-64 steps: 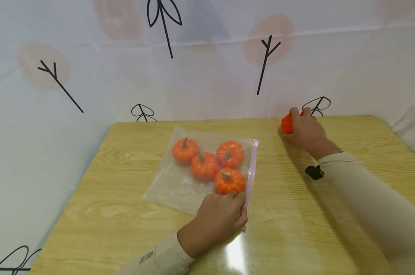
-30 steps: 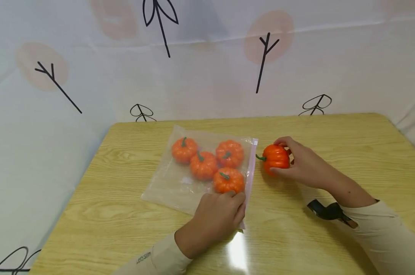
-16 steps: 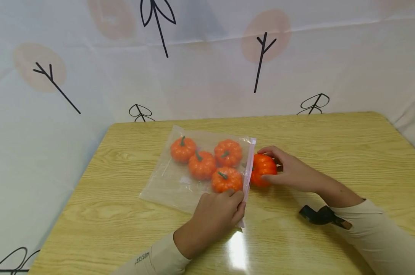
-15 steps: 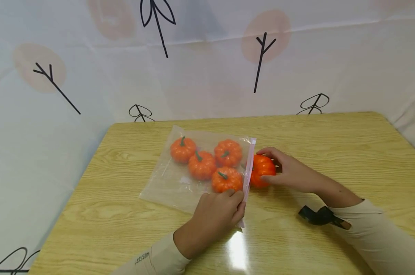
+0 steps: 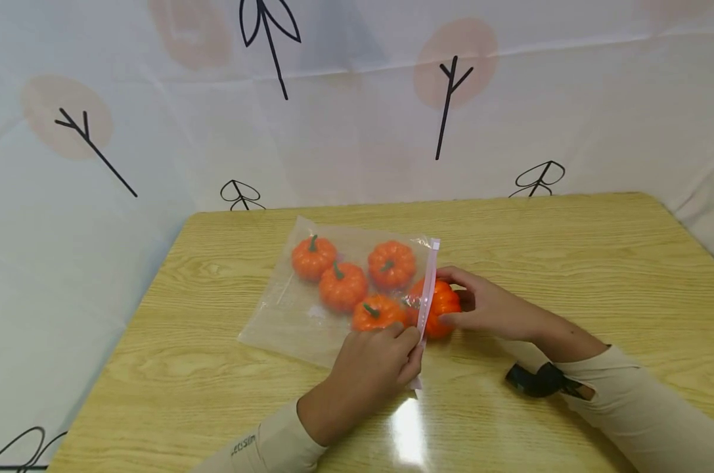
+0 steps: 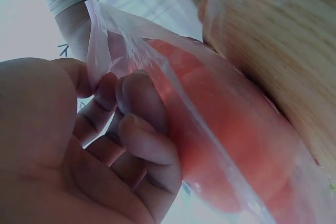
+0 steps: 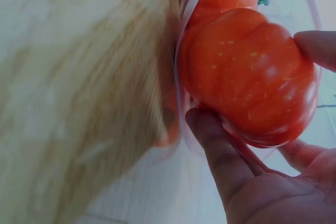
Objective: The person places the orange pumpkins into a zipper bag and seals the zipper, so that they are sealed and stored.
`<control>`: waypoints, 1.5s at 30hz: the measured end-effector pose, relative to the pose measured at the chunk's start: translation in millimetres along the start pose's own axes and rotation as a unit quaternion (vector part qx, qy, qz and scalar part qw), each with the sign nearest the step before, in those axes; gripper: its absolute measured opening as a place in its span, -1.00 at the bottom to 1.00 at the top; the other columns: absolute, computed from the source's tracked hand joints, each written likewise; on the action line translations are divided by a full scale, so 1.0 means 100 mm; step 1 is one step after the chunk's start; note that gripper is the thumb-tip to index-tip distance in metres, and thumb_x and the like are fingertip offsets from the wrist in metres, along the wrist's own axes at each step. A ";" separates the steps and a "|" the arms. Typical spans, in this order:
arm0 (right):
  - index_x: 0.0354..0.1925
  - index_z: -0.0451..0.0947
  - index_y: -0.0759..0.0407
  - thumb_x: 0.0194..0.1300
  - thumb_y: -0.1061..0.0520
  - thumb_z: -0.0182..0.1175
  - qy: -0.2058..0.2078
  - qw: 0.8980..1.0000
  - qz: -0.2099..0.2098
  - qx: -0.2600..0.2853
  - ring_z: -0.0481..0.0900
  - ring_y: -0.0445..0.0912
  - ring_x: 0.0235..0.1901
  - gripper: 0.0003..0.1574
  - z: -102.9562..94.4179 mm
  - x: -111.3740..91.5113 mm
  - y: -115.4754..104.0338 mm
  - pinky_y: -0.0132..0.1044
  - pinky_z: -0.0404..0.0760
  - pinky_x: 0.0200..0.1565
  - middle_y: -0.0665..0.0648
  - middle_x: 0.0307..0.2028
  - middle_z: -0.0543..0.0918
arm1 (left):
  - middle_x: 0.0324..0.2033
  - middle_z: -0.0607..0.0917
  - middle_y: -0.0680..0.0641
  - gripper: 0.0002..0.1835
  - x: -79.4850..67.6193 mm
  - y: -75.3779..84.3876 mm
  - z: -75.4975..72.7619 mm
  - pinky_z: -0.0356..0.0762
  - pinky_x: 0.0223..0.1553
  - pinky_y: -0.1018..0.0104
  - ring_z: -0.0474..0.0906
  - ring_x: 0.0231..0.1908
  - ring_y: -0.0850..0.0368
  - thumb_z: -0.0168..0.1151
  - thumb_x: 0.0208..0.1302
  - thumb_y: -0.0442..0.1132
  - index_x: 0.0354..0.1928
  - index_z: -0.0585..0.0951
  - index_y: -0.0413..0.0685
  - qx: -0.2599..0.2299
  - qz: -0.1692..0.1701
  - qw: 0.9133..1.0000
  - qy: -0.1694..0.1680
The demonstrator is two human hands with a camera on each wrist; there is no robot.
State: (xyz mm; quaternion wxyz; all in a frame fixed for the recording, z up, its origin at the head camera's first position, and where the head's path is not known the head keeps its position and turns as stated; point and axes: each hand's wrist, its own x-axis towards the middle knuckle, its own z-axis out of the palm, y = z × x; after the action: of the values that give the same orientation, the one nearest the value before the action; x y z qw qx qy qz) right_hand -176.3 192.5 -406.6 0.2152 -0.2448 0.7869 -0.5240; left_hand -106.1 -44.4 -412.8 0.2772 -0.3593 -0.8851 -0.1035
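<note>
A clear zip bag (image 5: 291, 322) with a pink zip edge lies on the table, several small orange pumpkins inside, among them a front pumpkin (image 5: 377, 314) and a far-left one (image 5: 314, 258). My left hand (image 5: 373, 364) pinches the near end of the bag's mouth; in the left wrist view the film (image 6: 100, 51) sits between thumb and fingers. At the mouth, my right hand (image 5: 492, 307) grips another pumpkin (image 5: 445, 309), fingers on its far side and thumb on its near side. That pumpkin is partly inside the bag, as the right wrist view shows around the pumpkin (image 7: 247, 77).
The wood-grain table (image 5: 546, 243) extends to both sides of the bag. Behind it hangs a pale cloth (image 5: 357, 144) printed with black twigs and leaves. A black wrist camera (image 5: 534, 380) is worn under my right forearm.
My right hand has brought the pumpkin from the table's back right leftward and partly through the bag's mouth. The front pumpkin inside has shifted slightly left. My left hand keeps its pinch.
</note>
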 end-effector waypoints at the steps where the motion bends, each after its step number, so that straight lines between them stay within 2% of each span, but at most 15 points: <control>1: 0.43 0.18 0.19 0.30 0.14 0.30 -0.002 1.000 0.000 0.004 0.52 0.20 0.18 -0.17 0.01 0.00 0.00 -0.34 0.63 0.02 0.28 0.29 0.37 | -0.71 0.36 0.16 -0.74 0.00 0.00 0.00 -0.06 -0.70 0.49 0.24 -0.78 0.31 0.29 0.27 -0.11 -0.55 0.49 0.11 0.000 0.000 1.000 0.001; 11: 0.42 0.19 0.09 0.28 0.22 0.32 -0.028 0.996 -0.009 0.081 0.59 0.13 0.12 -0.16 0.13 0.03 0.00 -0.22 0.68 -0.02 0.24 0.30 0.37 | -0.65 0.41 0.16 -0.81 0.00 0.00 0.00 0.01 -0.69 0.50 0.26 -0.73 0.31 0.30 0.19 -0.16 -0.53 0.51 0.11 -0.002 0.014 1.000 0.008; 18: 0.52 0.05 0.01 0.26 0.20 0.35 0.008 0.993 -0.004 0.114 0.59 0.10 0.17 0.02 0.24 0.04 -0.03 -0.21 0.68 -0.04 0.15 0.40 0.32 | -0.66 0.40 0.18 -0.81 0.01 0.01 0.00 -0.06 -0.68 0.50 0.24 -0.74 0.33 0.27 0.16 -0.16 -0.55 0.49 0.13 0.003 0.028 0.999 0.030; 21: 0.54 0.00 0.02 0.26 0.21 0.35 0.022 0.992 -0.005 0.122 0.59 0.07 0.18 0.06 0.28 0.05 -0.02 -0.24 0.67 -0.03 0.17 0.43 0.26 | -0.66 0.39 0.19 -0.80 0.01 0.02 0.00 -0.05 -0.66 0.52 0.23 -0.72 0.35 0.26 0.18 -0.16 -0.56 0.48 0.13 -0.003 0.034 0.999 0.031; 27: 0.50 -0.01 0.14 0.27 0.30 0.30 0.051 0.987 -0.022 0.150 0.63 -0.12 0.11 0.00 0.35 0.08 -0.01 -0.31 0.67 -0.04 0.29 0.42 0.22 | -0.62 0.44 0.18 -0.80 0.02 0.03 -0.01 0.11 -0.67 0.52 0.26 -0.70 0.34 0.26 0.19 -0.15 -0.55 0.48 0.12 -0.008 0.048 0.999 0.021; 30: 0.45 0.02 0.19 0.26 0.30 0.31 0.077 0.986 -0.022 0.148 0.64 -0.13 0.07 -0.04 0.38 0.11 -0.01 -0.33 0.67 -0.05 0.33 0.38 0.26 | -0.59 0.48 0.17 -0.81 0.03 0.03 -0.01 0.18 -0.67 0.50 0.29 -0.69 0.34 0.26 0.19 -0.14 -0.53 0.49 0.12 -0.011 0.057 0.998 0.017; 34: 0.41 0.07 0.15 0.23 0.23 0.37 0.103 0.987 -0.007 0.126 0.65 0.00 0.05 -0.06 0.42 0.13 -0.03 -0.32 0.66 -0.06 0.30 0.32 0.36 | -0.58 0.49 0.17 -0.83 0.03 0.03 -0.01 0.21 -0.67 0.48 0.30 -0.69 0.33 0.26 0.19 -0.14 -0.51 0.51 0.11 -0.012 0.068 0.998 0.015; 38: 0.39 0.09 0.16 0.23 0.21 0.38 0.117 0.986 -0.006 0.119 0.60 0.11 0.10 -0.08 0.45 0.15 -0.03 -0.35 0.64 -0.03 0.30 0.31 0.37 | -0.57 0.50 0.17 -0.84 0.02 0.03 0.00 0.26 -0.65 0.46 0.34 -0.68 0.31 0.26 0.20 -0.13 -0.49 0.51 0.11 -0.012 0.072 0.997 0.014; 41: 0.38 0.09 0.21 0.23 0.22 0.37 0.125 0.986 -0.009 0.110 0.57 0.10 0.13 -0.10 0.46 0.19 -0.02 -0.39 0.61 0.00 0.32 0.32 0.37 | -0.55 0.51 0.16 -0.84 0.01 0.03 0.01 0.28 -0.64 0.46 0.34 -0.68 0.31 0.26 0.21 -0.14 -0.49 0.51 0.11 -0.016 0.074 0.997 0.012; 45: 0.36 0.11 0.20 0.23 0.18 0.38 0.133 0.988 -0.023 0.072 0.57 0.04 0.13 -0.12 0.46 0.25 -0.01 -0.43 0.57 0.05 0.28 0.28 0.45 | -0.53 0.53 0.17 -0.83 0.01 0.02 0.02 0.26 -0.66 0.48 0.33 -0.68 0.32 0.27 0.21 -0.13 -0.50 0.50 0.11 -0.012 0.079 0.997 0.019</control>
State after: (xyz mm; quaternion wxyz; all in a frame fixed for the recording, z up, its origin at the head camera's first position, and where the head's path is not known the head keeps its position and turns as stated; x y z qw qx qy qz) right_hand -168.2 144.0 -424.6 0.1134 -0.1748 0.7631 -0.6117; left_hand -106.2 -41.0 -414.1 0.2969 -0.4290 -0.8473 -0.0991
